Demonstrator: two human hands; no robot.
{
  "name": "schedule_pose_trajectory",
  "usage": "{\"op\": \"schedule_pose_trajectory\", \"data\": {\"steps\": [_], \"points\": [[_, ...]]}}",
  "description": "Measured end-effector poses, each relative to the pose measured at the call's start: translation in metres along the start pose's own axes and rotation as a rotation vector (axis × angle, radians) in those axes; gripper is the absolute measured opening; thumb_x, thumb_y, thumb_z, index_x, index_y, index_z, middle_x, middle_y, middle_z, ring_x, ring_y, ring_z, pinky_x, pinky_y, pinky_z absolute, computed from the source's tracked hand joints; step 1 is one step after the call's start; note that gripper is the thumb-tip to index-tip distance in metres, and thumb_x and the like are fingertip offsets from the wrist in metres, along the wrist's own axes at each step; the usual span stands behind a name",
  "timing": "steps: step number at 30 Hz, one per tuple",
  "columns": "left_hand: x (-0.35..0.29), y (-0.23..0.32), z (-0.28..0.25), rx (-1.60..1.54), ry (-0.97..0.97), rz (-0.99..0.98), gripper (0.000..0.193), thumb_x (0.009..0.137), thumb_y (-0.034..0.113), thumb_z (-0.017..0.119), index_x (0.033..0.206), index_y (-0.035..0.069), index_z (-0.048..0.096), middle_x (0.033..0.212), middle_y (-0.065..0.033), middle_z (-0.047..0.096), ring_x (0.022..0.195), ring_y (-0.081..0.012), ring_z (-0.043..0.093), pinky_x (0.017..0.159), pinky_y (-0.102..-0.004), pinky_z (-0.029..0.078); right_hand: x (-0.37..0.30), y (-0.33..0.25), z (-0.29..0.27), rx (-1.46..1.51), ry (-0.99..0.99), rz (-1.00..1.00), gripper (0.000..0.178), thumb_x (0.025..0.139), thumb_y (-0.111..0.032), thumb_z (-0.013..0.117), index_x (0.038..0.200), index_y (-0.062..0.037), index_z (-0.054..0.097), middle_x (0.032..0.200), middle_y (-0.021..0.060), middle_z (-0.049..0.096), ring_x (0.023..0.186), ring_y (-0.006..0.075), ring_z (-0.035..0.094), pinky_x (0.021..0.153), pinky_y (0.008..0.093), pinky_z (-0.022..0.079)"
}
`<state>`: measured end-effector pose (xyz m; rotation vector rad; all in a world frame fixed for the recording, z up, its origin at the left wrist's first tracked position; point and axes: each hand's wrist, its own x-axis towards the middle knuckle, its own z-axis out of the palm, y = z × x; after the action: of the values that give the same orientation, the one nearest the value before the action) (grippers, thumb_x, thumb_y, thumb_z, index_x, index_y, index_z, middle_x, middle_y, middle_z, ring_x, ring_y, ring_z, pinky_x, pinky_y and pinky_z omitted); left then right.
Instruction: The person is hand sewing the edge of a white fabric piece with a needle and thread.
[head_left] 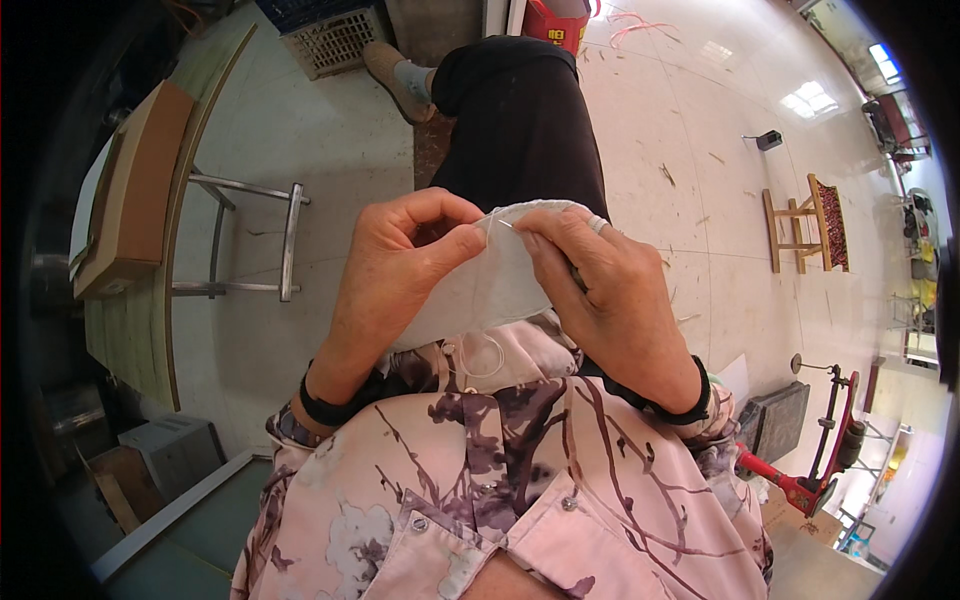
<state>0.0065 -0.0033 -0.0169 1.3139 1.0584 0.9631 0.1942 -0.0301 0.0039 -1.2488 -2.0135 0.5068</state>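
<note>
A thin, see-through white piece of fabric (500, 285) is stretched between my hands above my lap, its upper edge rolled or stitched. My left hand (395, 255) is closed, with thumb and forefinger pinching that upper edge. A short, shiny needle (506, 224) pokes out from the fingertips of my right hand (612, 275), which is closed on it and on the fabric's edge. The right hand's other fingers are partly hidden behind the cloth, and a ring circles one of them. White thread (484, 372) hangs in a loop below the fabric, against my patterned shirt.
At the left stands a table (160, 335) bearing a cardboard box (150, 190), with a metal-framed stool (240, 188) beside it. A plastic crate (335, 45) and a red bucket (555, 25) are ahead. A small wooden stool (808, 225) and a red metal device (815, 490) lie rightward.
</note>
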Motion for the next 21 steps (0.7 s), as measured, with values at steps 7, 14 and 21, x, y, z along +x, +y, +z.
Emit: {"op": "schedule_pose_trajectory", "data": {"steps": [7,14,21], "points": [[0.000,0.001,0.000,0.036,-0.013,0.013,0.006,0.082,0.002,0.065,0.087,0.000,0.066,0.076,0.0018,0.062,0.068,-0.0039,0.054,0.062,-0.0182,0.044,-0.001,0.002,0.000,0.015,-0.016,0.008,0.014,0.084,-0.002,0.059,0.098,-0.0037,0.062,0.084,0.0147,0.063,0.068,0.0303,0.063,0.060,0.0326,0.050],[-0.006,0.006,0.007,0.240,0.064,0.128,0.006,0.077,0.001,0.067,0.083,0.000,0.064,0.072,-0.0009,0.060,0.065,-0.0076,0.054,0.058,-0.0217,0.043,0.001,0.002,-0.001,-0.015,-0.044,0.011,0.013,0.084,-0.002,0.059,0.097,-0.0031,0.061,0.082,0.0150,0.062,0.068,0.0307,0.062,0.059,0.0335,0.049],[-0.011,-0.002,0.023,0.536,0.189,0.467,0.010,0.068,-0.003,0.065,0.075,0.002,0.060,0.070,-0.0089,0.056,0.064,-0.0253,0.053,0.055,-0.0327,0.041,-0.001,0.002,0.000,-0.012,-0.081,0.058,0.009,0.083,-0.005,0.061,0.092,-0.0023,0.061,0.073,0.0157,0.059,0.064,0.0306,0.060,0.055,0.0344,0.046]]}}
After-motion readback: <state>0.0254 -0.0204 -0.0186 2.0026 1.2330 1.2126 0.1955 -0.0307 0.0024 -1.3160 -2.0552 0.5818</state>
